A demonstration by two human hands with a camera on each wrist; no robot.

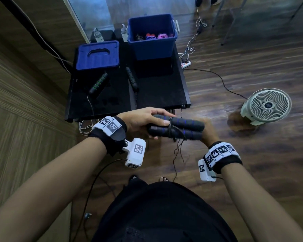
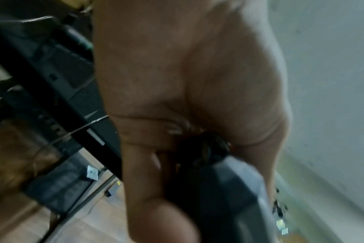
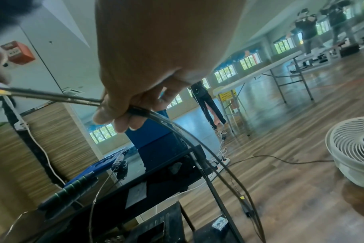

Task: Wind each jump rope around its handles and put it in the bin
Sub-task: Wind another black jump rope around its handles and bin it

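Note:
I hold a jump rope's two black handles with blue rings (image 1: 180, 128) side by side above the floor, in front of the table. My left hand (image 1: 147, 119) grips their left ends, thumb below and fingers on top; the left wrist view shows my left hand (image 2: 177, 98) curled round a handle (image 2: 222, 184). A few turns of thin black cord (image 1: 171, 130) circle the handles' middle, and the loose rest hangs down. My right hand (image 1: 207, 132), blurred, is at the handles' right end; the right wrist view shows my right hand (image 3: 123, 113) pinching the cord (image 3: 177, 129). The open blue bin (image 1: 152, 48) stands on the table.
Several wound ropes lie in the bin. On the black table (image 1: 161, 95) lie the bin's blue lid (image 1: 98, 55) and another rope with green-ringed black handles (image 1: 98, 82). A white fan (image 1: 268, 105) stands on the floor at right, and a power strip (image 1: 185, 63) with cables lies beside the table.

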